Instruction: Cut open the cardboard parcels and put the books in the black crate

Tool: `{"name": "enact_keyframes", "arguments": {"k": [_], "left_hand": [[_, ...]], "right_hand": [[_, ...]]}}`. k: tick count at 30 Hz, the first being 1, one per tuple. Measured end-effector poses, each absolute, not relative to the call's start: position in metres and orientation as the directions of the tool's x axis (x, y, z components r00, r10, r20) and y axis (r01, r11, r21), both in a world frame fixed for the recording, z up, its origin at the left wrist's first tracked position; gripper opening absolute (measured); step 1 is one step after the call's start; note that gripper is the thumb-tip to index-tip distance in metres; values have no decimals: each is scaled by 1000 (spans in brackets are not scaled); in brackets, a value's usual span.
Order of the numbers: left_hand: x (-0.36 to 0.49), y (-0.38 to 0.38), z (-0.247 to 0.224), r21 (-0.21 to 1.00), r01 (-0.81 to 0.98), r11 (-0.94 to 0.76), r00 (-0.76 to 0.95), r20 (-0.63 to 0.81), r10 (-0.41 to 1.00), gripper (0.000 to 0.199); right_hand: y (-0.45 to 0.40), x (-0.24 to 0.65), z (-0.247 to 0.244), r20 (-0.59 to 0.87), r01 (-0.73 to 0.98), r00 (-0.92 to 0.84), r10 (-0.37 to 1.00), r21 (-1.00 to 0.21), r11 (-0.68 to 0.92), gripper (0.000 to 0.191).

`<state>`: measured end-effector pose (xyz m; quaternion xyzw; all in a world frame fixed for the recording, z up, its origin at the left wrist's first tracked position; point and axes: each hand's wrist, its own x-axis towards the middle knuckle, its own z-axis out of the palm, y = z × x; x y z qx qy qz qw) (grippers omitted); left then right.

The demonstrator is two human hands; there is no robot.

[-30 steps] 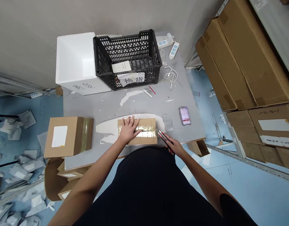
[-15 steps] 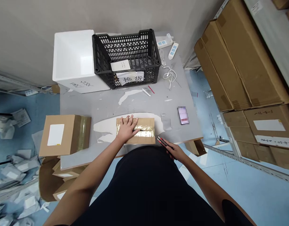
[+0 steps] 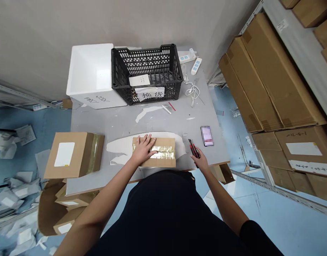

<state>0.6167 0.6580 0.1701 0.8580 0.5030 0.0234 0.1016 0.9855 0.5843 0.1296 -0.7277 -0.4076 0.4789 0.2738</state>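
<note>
Grey table [image 3: 112,122]: left hand [image 3: 142,150] flat on carton [image 3: 164,143], right hand [image 3: 199,160] clenching box cutter [image 3: 193,148].

I read a brown cardboard box [image 3: 154,158] banded with shiny gold tape [image 3: 163,152], a red-and-black utility knife [image 3: 194,149], a black plastic crate [image 3: 171,83] with diamond-lattice openings, and a grey table [image 3: 112,121] patched white.

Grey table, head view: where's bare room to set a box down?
Bare grey table lies between the foam box and the cardboard box, and another patch between the white cable and the phone. Crowded: the back, around the black crate, and the front, where the left hand presses the taped box and the right hand holds a utility knife.
</note>
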Motion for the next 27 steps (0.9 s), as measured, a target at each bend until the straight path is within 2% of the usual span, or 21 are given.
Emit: {"name": "enact_keyframes", "arguments": {"k": [4, 6, 9, 14, 16, 18, 20, 23, 25, 27], "left_hand": [[614, 650, 176, 228, 854, -467, 483, -16, 875, 70], [612, 640, 178, 239, 850, -469, 483, 3, 876, 69], [606, 621, 179, 256, 841, -476, 487, 25, 873, 70], [594, 591, 177, 288, 804, -520, 536, 28, 844, 63], [590, 585, 178, 304, 790, -532, 553, 19, 833, 58], [589, 583, 179, 314, 785, -534, 562, 2, 827, 57], [590, 585, 184, 316, 785, -533, 568, -23, 823, 57], [594, 590, 193, 316, 780, -540, 585, -64, 808, 55], [597, 592, 199, 316, 776, -546, 598, -94, 796, 52], [600, 594, 202, 313, 779, -543, 600, -121, 791, 50]], "right_hand": [[628, 989, 95, -356, 605, 360, 862, -614, -506, 57], [649, 989, 83, -301, 681, 398, 867, -536, -499, 51], [672, 984, 70, -263, 723, 397, 879, -501, -476, 45], [686, 975, 57, -249, 769, 405, 880, -427, -475, 46], [689, 971, 62, -241, 780, 422, 874, -394, -486, 49], [692, 963, 77, -188, 804, 389, 902, -408, -432, 50], [696, 947, 104, -90, 836, 242, 966, -487, -255, 48], [698, 909, 155, 53, 806, -174, 983, -566, 174, 45], [695, 878, 184, 50, 732, -498, 865, -511, 451, 47], [691, 851, 201, -43, 685, -673, 738, -412, 601, 56]]}}
